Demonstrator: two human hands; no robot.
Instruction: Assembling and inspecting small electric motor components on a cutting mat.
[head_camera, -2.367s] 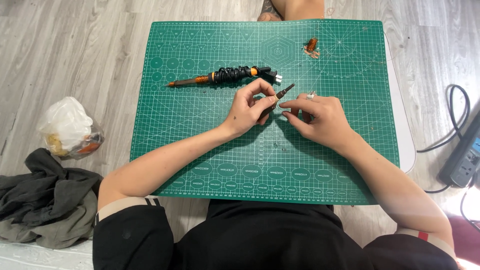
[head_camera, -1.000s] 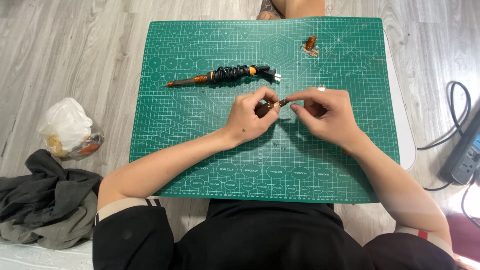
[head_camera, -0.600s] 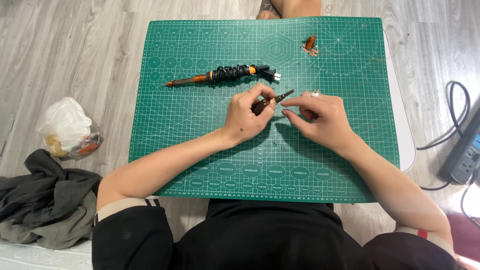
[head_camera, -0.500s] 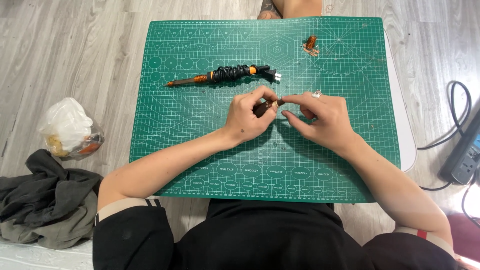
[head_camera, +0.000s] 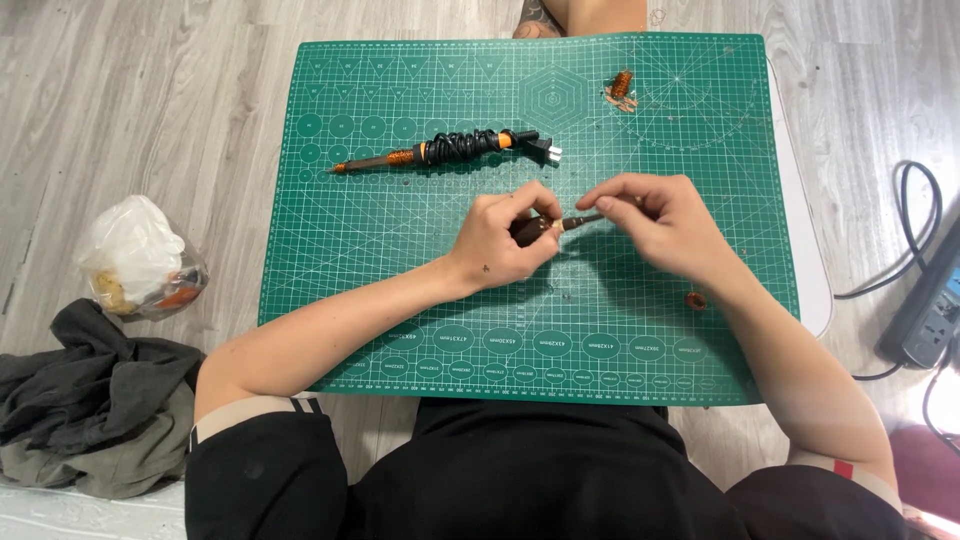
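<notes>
step: working on small dark tool (head_camera: 535, 229) | left hand (head_camera: 508, 238) grips handle | right hand (head_camera: 668, 225) pinches thin tip | next: needs steady, gentle fingers

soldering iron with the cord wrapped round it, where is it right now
In the head view the soldering iron lies on the green cutting mat, in its upper left part, just beyond the left hand and untouched by either hand.
</notes>
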